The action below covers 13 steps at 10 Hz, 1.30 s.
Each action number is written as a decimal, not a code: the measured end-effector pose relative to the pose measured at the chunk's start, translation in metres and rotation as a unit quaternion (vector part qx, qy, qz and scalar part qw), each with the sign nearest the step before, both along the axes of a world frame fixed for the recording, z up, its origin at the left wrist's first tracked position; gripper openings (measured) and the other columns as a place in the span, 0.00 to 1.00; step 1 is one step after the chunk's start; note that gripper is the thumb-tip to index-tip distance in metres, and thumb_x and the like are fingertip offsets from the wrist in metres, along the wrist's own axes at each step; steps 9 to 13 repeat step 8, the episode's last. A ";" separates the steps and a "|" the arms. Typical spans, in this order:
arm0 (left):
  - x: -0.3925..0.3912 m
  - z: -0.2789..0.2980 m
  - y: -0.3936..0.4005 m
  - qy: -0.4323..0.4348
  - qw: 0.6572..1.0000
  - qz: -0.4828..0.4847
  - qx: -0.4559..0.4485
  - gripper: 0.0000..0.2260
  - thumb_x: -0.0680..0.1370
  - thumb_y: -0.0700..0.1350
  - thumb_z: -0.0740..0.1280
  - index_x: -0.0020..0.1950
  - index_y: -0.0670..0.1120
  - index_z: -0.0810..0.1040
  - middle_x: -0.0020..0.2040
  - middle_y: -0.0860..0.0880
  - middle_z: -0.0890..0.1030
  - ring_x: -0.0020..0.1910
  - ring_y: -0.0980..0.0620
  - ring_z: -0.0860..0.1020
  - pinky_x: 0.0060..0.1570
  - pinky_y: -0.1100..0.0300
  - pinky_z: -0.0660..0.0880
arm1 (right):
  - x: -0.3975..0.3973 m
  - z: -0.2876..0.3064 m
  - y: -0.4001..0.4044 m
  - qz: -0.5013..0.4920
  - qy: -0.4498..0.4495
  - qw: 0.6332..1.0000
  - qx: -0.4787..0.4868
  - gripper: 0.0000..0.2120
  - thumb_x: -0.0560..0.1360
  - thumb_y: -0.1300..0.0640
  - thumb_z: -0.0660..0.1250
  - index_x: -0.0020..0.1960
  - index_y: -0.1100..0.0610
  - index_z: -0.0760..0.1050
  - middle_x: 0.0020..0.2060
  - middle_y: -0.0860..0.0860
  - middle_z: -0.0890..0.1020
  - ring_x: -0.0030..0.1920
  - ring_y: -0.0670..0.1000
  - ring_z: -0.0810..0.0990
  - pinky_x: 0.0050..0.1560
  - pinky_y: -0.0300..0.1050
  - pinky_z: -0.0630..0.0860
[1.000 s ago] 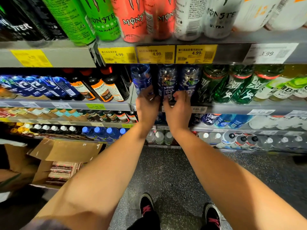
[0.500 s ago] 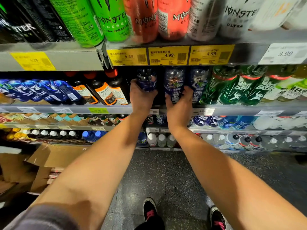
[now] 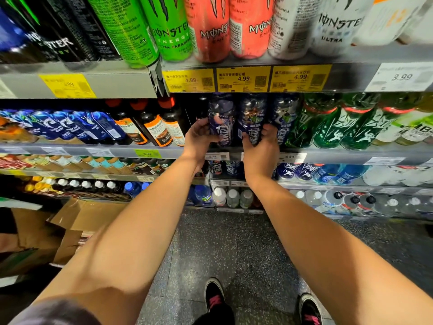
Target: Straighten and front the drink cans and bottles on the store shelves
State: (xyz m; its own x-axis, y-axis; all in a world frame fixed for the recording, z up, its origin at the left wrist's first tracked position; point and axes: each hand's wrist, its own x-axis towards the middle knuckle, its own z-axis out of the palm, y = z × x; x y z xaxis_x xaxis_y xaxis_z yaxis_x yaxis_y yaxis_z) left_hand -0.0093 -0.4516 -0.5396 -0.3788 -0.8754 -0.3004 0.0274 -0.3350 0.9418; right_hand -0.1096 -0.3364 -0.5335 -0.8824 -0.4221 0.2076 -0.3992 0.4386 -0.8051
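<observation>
Three dark blue-purple drink bottles stand side by side on the second shelf, under the yellow 4.99 price tags. My left hand (image 3: 201,137) grips the left bottle (image 3: 222,118) low on its body. My right hand (image 3: 260,146) grips the middle bottle (image 3: 251,116) from the front and right. The third blue bottle (image 3: 284,120) stands just right of my right hand. Both bottles rest at the shelf's front edge (image 3: 328,156), labels facing out.
Energy drink cans (image 3: 210,26) line the top shelf. Green bottles (image 3: 328,127) stand right of the blue ones; dark bottles with orange labels (image 3: 150,127) stand left. Lower shelves hold more bottles. Open cardboard boxes (image 3: 77,219) sit on the floor at left. My shoes (image 3: 214,294) are below.
My left hand moved up from the shelf edge onto the left bottle and turned its label to the front. My right hand stays on the middle bottle. The view shifted slightly.
</observation>
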 end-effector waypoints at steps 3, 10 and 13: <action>-0.005 0.003 0.024 -0.050 0.994 0.035 -0.089 0.26 0.69 0.26 0.73 0.66 0.35 0.74 0.58 0.39 0.82 0.54 0.50 0.81 0.54 0.54 0.80 | -0.001 -0.002 0.001 0.023 -0.037 0.999 -0.016 0.21 0.74 0.54 0.73 0.63 0.62 0.71 0.57 0.56 0.80 0.54 0.56 0.80 0.47 0.43 0.75; 0.020 0.063 0.091 -0.118 0.987 -0.058 -0.092 0.15 0.74 0.38 0.73 0.61 0.44 0.78 0.54 0.46 0.83 0.53 0.51 0.81 0.58 0.55 0.78 | -0.013 0.070 0.065 0.129 -0.155 0.977 0.075 0.23 0.74 0.41 0.70 0.62 0.54 0.73 0.57 0.52 0.79 0.58 0.54 0.78 0.59 0.51 0.75; 0.020 0.063 0.091 -0.118 0.987 -0.058 -0.092 0.15 0.74 0.38 0.73 0.61 0.44 0.78 0.54 0.46 0.83 0.53 0.51 0.81 0.58 0.55 0.78 | -0.013 0.070 0.065 0.129 -0.155 0.977 0.075 0.23 0.74 0.41 0.70 0.62 0.54 0.73 0.57 0.52 0.79 0.58 0.54 0.78 0.59 0.51 0.75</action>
